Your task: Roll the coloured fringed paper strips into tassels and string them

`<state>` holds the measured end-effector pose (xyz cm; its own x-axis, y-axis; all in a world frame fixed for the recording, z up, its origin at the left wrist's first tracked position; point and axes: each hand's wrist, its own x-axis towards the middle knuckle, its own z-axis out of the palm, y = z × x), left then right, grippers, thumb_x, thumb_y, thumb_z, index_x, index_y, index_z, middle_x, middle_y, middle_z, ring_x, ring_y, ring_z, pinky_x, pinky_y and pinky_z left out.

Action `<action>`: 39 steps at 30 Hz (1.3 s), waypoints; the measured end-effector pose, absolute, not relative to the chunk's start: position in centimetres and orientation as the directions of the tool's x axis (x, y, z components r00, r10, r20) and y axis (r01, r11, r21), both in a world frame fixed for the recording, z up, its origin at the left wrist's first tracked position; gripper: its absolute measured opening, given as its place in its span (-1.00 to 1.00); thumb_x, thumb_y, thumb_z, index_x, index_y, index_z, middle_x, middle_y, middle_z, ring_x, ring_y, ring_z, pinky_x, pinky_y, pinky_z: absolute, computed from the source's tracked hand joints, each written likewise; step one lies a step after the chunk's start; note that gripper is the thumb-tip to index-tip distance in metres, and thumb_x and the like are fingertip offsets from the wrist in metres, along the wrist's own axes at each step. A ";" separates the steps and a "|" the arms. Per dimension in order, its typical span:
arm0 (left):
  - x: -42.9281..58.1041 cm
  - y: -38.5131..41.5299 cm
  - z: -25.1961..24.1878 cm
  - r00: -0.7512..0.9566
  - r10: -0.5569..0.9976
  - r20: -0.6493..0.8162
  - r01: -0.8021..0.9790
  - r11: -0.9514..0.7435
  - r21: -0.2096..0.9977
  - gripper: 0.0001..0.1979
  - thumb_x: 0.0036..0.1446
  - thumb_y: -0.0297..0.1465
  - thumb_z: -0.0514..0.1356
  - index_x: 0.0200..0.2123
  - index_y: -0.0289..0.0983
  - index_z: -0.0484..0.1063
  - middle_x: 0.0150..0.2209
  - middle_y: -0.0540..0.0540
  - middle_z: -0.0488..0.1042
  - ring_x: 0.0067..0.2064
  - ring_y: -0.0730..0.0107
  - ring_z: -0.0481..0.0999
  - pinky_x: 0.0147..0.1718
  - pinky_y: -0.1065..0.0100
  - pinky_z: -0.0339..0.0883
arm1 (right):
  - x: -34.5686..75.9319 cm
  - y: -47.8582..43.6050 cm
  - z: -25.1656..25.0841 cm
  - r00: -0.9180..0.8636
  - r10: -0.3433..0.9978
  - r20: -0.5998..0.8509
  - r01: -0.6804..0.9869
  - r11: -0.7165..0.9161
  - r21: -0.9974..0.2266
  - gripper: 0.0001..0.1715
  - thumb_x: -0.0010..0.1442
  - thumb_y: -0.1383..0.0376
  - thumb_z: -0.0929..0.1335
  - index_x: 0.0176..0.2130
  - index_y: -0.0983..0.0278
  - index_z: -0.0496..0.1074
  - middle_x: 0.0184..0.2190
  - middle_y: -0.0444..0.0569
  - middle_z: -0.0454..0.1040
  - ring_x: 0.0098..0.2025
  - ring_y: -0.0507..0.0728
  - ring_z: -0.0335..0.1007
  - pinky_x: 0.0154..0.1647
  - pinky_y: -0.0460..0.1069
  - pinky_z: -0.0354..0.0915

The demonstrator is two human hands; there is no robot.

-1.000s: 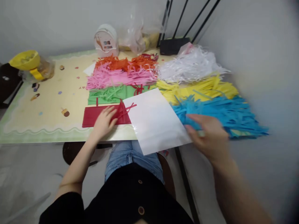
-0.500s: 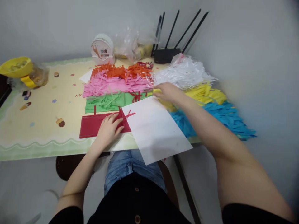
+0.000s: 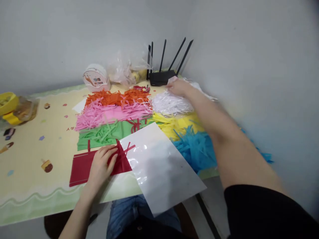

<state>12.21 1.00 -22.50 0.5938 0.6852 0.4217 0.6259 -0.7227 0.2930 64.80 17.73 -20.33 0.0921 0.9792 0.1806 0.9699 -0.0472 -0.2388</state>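
My left hand [image 3: 104,161] lies on a dark red folded sheet [image 3: 81,167] with thin red strips, its fingers loosely apart. My right hand [image 3: 179,88] reaches over the far side of a heap of white shredded strips [image 3: 171,102], beside a pale pink piece of plastic [image 3: 172,79]. Its fingers are blurred and partly hidden, so I cannot tell whether they grip anything. A glossy white sheet [image 3: 161,169] overlaps the red sheet and sticks out past the table's front edge.
Fringed bundles lie in rows: orange [image 3: 112,98], pink [image 3: 114,114], green [image 3: 99,132], yellow [image 3: 174,124] and blue [image 3: 196,149]. Behind them stand a black router [image 3: 161,78], a clear plastic bag [image 3: 124,71] and a white round box [image 3: 96,78]. A yellow-lidded jar [image 3: 25,109] is at left.
My right hand has moved away from the yellow bundle to the back of the white strips. My left hand stays on the red sheet. The view has tilted up and shifted right.
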 end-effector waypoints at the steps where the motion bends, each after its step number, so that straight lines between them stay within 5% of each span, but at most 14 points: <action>1: 12.4 1.3 -22.5 0.609 0.684 0.402 0.624 -0.726 0.290 -0.78 0.44 -0.34 0.15 0.00 -0.24 0.56 0.01 -0.15 0.65 0.03 0.17 0.63 0.06 0.11 0.52 | 64.4 18.0 -21.1 0.081 0.990 0.119 0.979 -0.056 -0.198 -0.63 0.32 0.38 0.37 0.02 0.53 0.63 0.01 0.37 0.64 -0.03 0.19 0.59 0.05 0.01 0.33; 5: 13.7 2.2 -22.3 0.672 0.653 0.349 0.591 -0.757 0.278 -0.75 0.46 -0.33 0.10 -0.01 -0.24 0.57 -0.03 -0.15 0.66 -0.01 0.16 0.63 0.07 0.05 0.50 | 63.7 19.1 -22.2 0.159 0.984 -0.080 0.987 -0.161 -0.018 -0.51 0.43 0.24 0.25 0.14 0.39 0.59 0.10 0.31 0.62 0.10 0.33 0.55 0.10 0.11 0.36; 9: 15.0 2.6 -22.4 0.672 0.662 0.332 0.582 -0.749 0.315 -0.73 0.47 -0.30 0.09 -0.04 -0.25 0.57 -0.07 -0.15 0.68 -0.03 0.15 0.64 0.05 0.04 0.48 | 63.7 20.9 -21.8 0.223 0.961 -0.160 0.974 -0.213 0.080 -0.42 0.37 0.31 0.26 0.31 0.29 0.47 0.21 0.23 0.55 0.18 0.32 0.51 0.09 0.09 0.37; 12: 15.3 2.6 -22.6 0.659 0.677 0.329 0.583 -0.736 0.345 -0.72 0.48 -0.28 0.07 -0.04 -0.24 0.56 -0.07 -0.13 0.69 -0.03 0.16 0.65 0.04 0.05 0.47 | 63.4 22.2 -21.8 0.211 0.954 -0.213 0.974 -0.188 0.123 -0.44 0.28 0.37 0.34 0.24 0.21 0.53 0.23 0.17 0.54 0.18 0.34 0.50 0.06 0.10 0.37; 24: 14.4 2.8 -23.6 0.609 0.756 0.238 0.645 -0.647 0.406 -0.69 0.46 -0.28 0.07 -0.05 -0.24 0.59 -0.06 -0.16 0.70 -0.02 0.12 0.66 0.10 -0.02 0.44 | 63.7 21.9 -21.4 0.092 0.943 -0.320 0.995 -0.072 0.072 -0.55 0.14 0.33 0.48 0.05 0.20 0.61 0.03 0.01 0.64 -0.03 0.19 0.55 -0.11 -0.02 0.35; 28: 14.2 3.1 -24.1 0.581 0.773 0.253 0.651 -0.629 0.426 -0.70 0.45 -0.27 0.08 -0.05 -0.24 0.60 -0.09 -0.16 0.70 -0.05 0.12 0.66 0.12 -0.06 0.44 | 64.3 21.7 -20.3 0.136 0.965 -0.224 0.991 -0.134 0.026 -0.64 0.20 0.36 0.47 0.01 0.28 0.66 -0.05 0.02 0.68 -0.07 0.17 0.56 -0.09 -0.03 0.35; 31: 14.1 3.1 -24.3 0.566 0.777 0.276 0.642 -0.626 0.443 -0.71 0.45 -0.27 0.09 -0.07 -0.23 0.60 -0.11 -0.15 0.70 -0.06 0.13 0.66 0.15 -0.08 0.43 | 64.8 21.5 -18.6 0.220 0.974 -0.049 0.968 -0.224 -0.116 -0.73 0.21 0.34 0.49 -0.08 0.38 0.70 -0.12 0.07 0.70 -0.12 0.12 0.56 -0.06 -0.04 0.33; 39: 13.9 3.1 -24.0 0.529 0.780 0.333 0.625 -0.624 0.469 -0.74 0.44 -0.30 0.10 -0.10 -0.20 0.60 -0.13 -0.13 0.71 -0.04 0.14 0.66 0.14 -0.05 0.45 | 64.1 17.9 -8.8 0.416 0.803 0.426 0.845 -0.169 -0.507 -0.52 0.33 0.25 0.42 0.11 0.53 0.61 0.01 0.21 0.67 -0.06 0.04 0.54 -0.03 -0.06 0.28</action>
<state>13.92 3.06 -24.03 0.5294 0.7801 0.3333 0.6246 -0.6243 0.4691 64.07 17.90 -8.80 0.4158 0.8035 0.4260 0.8452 -0.1685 -0.5072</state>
